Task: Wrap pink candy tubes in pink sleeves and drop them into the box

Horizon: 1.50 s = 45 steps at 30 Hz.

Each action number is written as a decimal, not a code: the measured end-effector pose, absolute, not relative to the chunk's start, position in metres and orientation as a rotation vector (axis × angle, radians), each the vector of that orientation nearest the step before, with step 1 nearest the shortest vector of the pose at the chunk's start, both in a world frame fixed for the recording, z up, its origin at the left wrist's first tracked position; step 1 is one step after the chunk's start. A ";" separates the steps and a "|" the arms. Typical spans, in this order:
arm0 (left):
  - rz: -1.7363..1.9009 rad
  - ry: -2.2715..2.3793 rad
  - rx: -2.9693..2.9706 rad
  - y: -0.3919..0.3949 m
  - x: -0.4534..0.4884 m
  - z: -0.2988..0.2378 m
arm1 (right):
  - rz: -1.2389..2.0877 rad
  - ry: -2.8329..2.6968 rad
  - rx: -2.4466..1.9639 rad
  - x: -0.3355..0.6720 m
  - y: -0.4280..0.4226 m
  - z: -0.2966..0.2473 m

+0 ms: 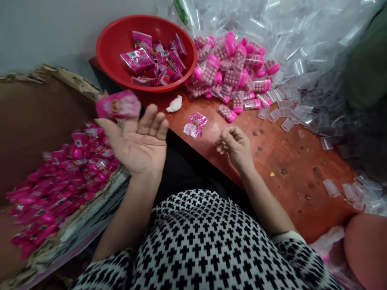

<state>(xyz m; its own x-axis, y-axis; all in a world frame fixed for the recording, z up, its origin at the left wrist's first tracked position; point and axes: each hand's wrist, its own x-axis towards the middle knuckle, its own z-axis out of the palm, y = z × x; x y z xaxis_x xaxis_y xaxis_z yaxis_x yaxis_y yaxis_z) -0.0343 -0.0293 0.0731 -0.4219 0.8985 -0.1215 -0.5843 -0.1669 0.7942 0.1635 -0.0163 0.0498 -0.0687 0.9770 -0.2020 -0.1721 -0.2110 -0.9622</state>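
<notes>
My left hand is open, palm up, fingers stretched over the gap between the table and a cardboard box. A blurred pink packet is just off its fingertips, above the box; I cannot tell whether it still touches them. Many pink packets lie in the box. My right hand rests on the red-brown table with its fingers curled in and nothing visible in them. One pink packet lies on the table to its left.
A red bowl of pink packets stands at the back. Beside it lie a heap of pink-capped vials of pink balls, a white crumpled scrap, and bags and loose empty clear vials.
</notes>
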 end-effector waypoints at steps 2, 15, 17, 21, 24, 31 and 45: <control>1.762 1.151 0.564 -0.025 -0.043 0.066 | 1.432 -1.025 -1.259 0.172 -0.013 0.051; 1.185 1.718 1.818 0.018 -0.018 -0.021 | 1.473 -1.233 -1.283 0.166 -0.002 0.039; 1.264 1.704 1.775 0.015 -0.015 -0.020 | 1.451 -1.235 -1.268 0.159 0.005 0.036; 1.395 1.638 1.622 0.002 -0.003 -0.006 | 1.421 -1.137 -1.197 0.144 0.021 0.029; 1.425 1.522 1.451 -0.009 0.003 0.013 | 1.434 -1.108 -1.129 0.137 0.026 0.030; 1.066 1.077 0.706 -0.016 -0.008 0.033 | 1.647 -1.351 -1.017 0.151 0.021 0.039; 1.190 1.080 0.302 -0.016 0.003 0.033 | -0.086 -3.066 -0.907 0.234 0.117 0.062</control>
<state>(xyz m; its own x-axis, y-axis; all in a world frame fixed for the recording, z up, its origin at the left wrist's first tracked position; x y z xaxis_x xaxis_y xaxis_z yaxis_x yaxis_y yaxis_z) 0.0030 -0.0163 0.0329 -0.0284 0.8562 -0.5159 -0.5963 0.3997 0.6962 0.2335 0.1167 0.0623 -0.8375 0.5450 -0.0390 0.5419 0.8377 0.0678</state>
